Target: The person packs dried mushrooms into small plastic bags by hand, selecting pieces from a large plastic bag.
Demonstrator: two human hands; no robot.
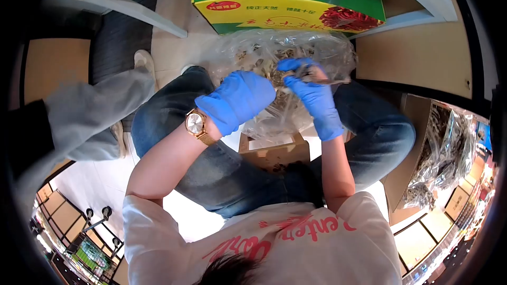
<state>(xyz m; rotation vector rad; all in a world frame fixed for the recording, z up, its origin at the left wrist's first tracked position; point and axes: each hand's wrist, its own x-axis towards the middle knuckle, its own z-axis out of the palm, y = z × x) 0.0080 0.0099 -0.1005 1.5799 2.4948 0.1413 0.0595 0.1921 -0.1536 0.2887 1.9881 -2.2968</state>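
A blue glove covers my left hand [240, 97], which is curled closed over the left side of a clear plastic bag [338, 53]; whatever its fingers hold is hidden. My right hand [312, 97], gloved in blue too, is closed around a brownish dried piece [314, 74] that sticks out to the right. Dried brown and pale bits [277, 68] show inside the open bag, beneath and between my hands. Below the bag, between my legs, stands a cardboard box [274, 155].
A green and yellow carton [290, 0] stands beyond the bag. At the right is an open box [406, 148] with plastic-wrapped dried goods [443, 153]. Another person's legs [95, 105] are at the left. A wheeled cart [95, 248] is at the lower left.
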